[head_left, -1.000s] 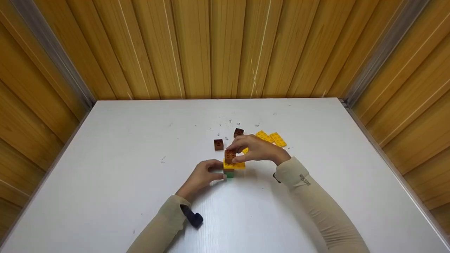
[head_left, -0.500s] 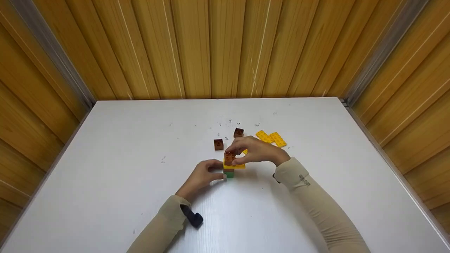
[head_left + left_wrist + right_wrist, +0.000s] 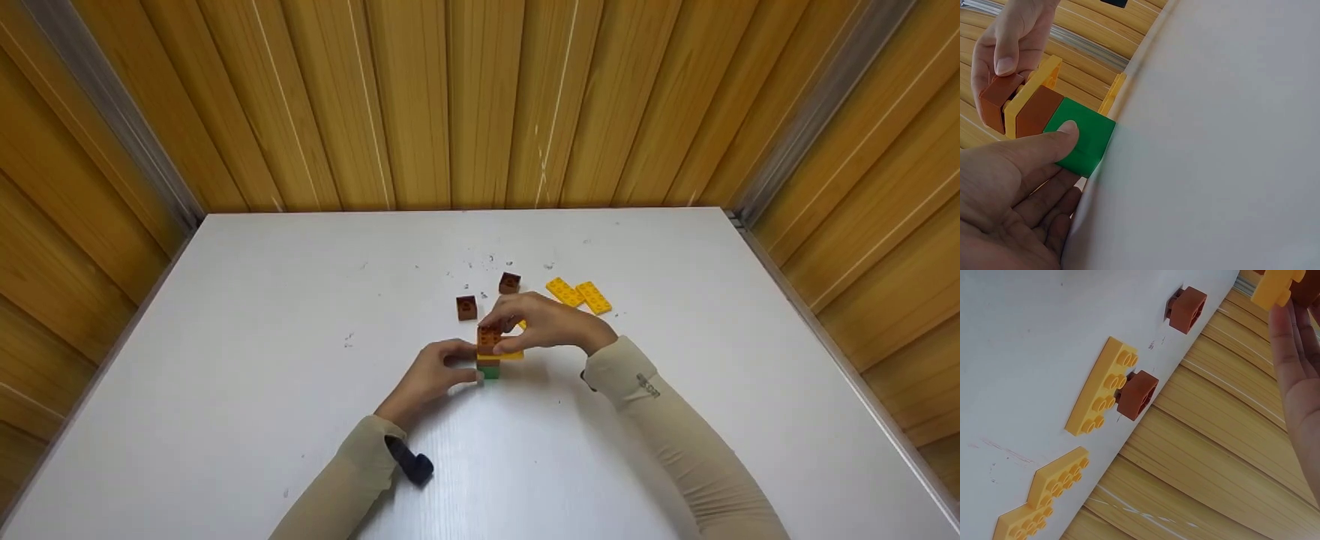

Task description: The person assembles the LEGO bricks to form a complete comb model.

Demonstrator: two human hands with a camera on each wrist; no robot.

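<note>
A small stack of toy building bricks stands on the table. At its base is a green brick [image 3: 1088, 138], then a brown brick [image 3: 1040, 112] and a yellow plate [image 3: 1032, 93] that sticks out to the right. My left hand [image 3: 431, 373] holds the green brick, thumb on its near face and fingers behind. With thumb and fingers my right hand [image 3: 551, 321] pinches another brown brick [image 3: 489, 337] at the left end of the yellow plate. In the left wrist view, studs show in a narrow gap between that top brick and the plate.
Behind the stack lie two loose brown bricks [image 3: 466, 308] with hollow sides showing. Two yellow plates [image 3: 564, 292] lie back right; a third yellow plate [image 3: 1098, 391] is mostly hidden by the right hand in the head view. Wood-patterned walls bound the white table [image 3: 300, 300].
My right hand has shifted slightly left and lowered the top brown brick onto the left end of the yellow plate. My left hand has stayed on the green brick.
</note>
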